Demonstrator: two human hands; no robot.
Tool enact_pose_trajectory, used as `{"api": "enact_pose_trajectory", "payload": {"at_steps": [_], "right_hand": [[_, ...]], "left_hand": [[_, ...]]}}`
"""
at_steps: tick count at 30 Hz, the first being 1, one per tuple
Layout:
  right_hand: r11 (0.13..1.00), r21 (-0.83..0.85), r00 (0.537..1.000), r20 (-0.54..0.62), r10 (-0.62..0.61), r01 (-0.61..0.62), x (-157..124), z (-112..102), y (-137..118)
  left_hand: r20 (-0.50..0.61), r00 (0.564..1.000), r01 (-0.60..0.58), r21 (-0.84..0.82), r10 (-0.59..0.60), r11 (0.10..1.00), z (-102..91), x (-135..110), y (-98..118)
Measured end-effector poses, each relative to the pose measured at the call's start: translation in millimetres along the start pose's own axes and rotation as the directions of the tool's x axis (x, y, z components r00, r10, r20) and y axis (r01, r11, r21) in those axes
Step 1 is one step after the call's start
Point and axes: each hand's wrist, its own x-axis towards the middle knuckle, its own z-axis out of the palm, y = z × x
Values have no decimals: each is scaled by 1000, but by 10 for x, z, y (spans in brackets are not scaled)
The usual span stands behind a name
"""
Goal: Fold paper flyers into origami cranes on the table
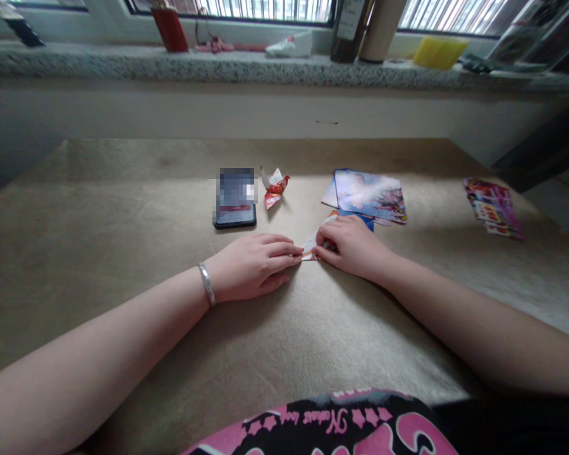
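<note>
A small folded piece of paper, white with orange and red print, lies on the table between my hands. My left hand, with a silver bangle at its wrist, rests flat with its fingers stretched out and their tips at the paper's left corner. Curled over the right part of the paper is my right hand, thumb and fingers closed on it. That hand hides much of the paper. Just beyond my hands stands a red and white folded paper crane.
A phone with a blurred screen lies left of the crane. Printed picture sheets lie beyond my right hand. More colourful cards sit near the table's right edge. Bottles and a yellow block stand on the stone windowsill.
</note>
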Motion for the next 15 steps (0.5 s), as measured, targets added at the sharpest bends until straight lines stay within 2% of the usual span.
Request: {"api": "enact_pose_trajectory", "payload": {"at_steps": [15], "right_hand": [[1000,18,1000,-18,7,-6,-2,40,13]], "left_hand": [[-4,1000,1,-81,-2,997,-41,-19,-29]]}}
